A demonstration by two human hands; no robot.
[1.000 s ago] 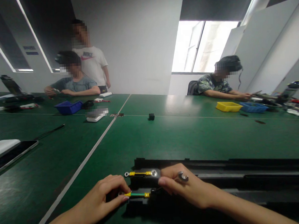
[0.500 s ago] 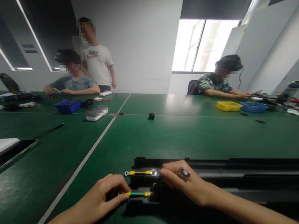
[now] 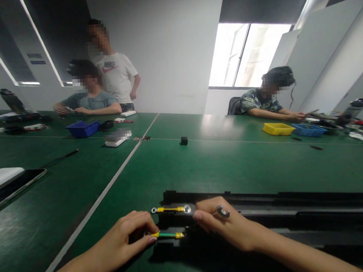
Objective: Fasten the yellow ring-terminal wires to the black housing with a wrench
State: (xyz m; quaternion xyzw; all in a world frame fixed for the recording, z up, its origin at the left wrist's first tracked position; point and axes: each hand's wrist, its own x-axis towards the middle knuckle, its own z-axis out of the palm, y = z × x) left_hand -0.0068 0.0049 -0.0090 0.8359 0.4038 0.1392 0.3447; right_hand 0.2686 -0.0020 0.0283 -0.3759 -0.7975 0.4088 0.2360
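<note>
My left hand (image 3: 131, 235) pinches the near end of a short green wire (image 3: 166, 235) with yellow crimped ends. The wire's other end meets a long black channel-like part (image 3: 261, 209). My right hand (image 3: 221, 224) is closed round a metal wrench (image 3: 223, 211), whose open jaw sticks out behind the thumb; its other end is hidden in shadow by the green wire's right end. Behind lies a second short wire (image 3: 171, 210) with yellow ends and a ring terminal at each end, its right ring against the black part.
A small black block (image 3: 184, 140) sits mid-table. A phone (image 3: 17, 189) lies at left. Farther back are a blue bin (image 3: 83, 129), a yellow tray (image 3: 277, 129) and a blue tray (image 3: 308, 130). Three people (image 3: 92, 101) are beyond the table, two seated and one standing.
My right hand has shifted very slightly left with the wrench. My left hand keeps its place on the green wire. The standing person has leaned and moved an arm.
</note>
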